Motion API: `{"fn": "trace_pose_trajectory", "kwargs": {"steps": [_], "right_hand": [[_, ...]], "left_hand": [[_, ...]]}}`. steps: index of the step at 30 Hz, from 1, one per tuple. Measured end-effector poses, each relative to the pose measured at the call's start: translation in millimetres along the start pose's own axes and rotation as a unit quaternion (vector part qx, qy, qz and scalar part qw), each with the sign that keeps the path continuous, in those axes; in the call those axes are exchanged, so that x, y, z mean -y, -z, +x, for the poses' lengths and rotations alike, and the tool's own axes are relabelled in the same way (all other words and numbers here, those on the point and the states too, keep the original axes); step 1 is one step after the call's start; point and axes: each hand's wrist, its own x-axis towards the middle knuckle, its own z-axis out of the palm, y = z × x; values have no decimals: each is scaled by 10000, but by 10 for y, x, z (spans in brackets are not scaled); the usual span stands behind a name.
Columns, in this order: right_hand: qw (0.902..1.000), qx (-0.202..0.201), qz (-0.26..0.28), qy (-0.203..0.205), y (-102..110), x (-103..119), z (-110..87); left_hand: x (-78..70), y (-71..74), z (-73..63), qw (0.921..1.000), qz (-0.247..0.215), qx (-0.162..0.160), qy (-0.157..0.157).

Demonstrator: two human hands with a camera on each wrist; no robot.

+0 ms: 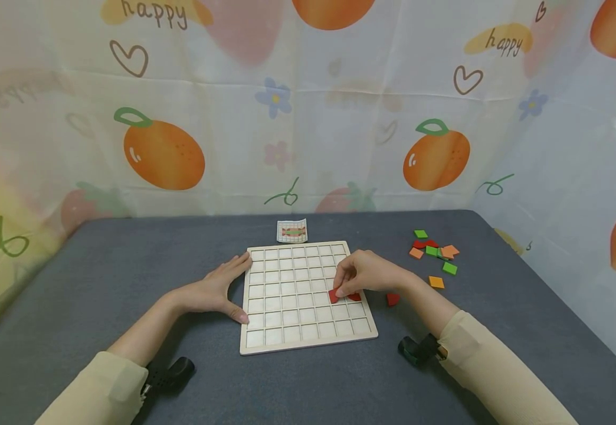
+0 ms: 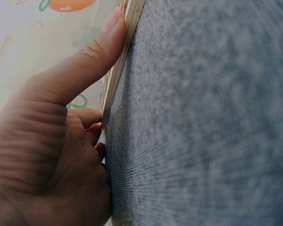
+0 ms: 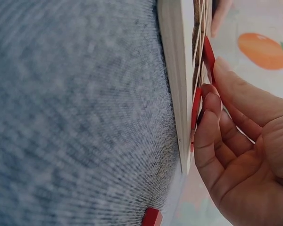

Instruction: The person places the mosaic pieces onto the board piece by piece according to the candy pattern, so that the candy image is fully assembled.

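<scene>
A pale cloth [image 1: 233, 136] hangs as the wall beyond the dark grey counter [image 1: 287, 389], lightly creased, turning along the counter's side towards 3 o'clock. Its print shows one whole orange [image 1: 164, 155] at 10 o'clock, another [image 1: 436, 160] at 2, and a blue flower [image 1: 273, 98] near 12. The light is soft, yellower towards 9 o'clock, cooler towards 3.

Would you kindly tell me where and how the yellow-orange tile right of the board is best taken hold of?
I'd pinch two opposite edges of the yellow-orange tile between thumb and fingertip, coming from above: it lies flat on the table, apart from the nearest green tile, so its edges seem free all round.
</scene>
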Motion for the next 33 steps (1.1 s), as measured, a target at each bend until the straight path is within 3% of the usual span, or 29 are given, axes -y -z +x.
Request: {"fn": "trace_pose_trajectory", "kwargs": {"steps": [11, 18, 33], "right_hand": [[9999, -31, -96, -23, -8, 19, 13], [9995, -252, -147, 74, 18, 14, -2], [9964, -840, 53, -41, 330, -78, -158]], "left_hand": [[12, -6, -1, 10000, 22, -30, 50], [9, -6, -4, 10000, 57, -9, 57], [1, -9, -6, 10000, 41, -19, 69]]}}
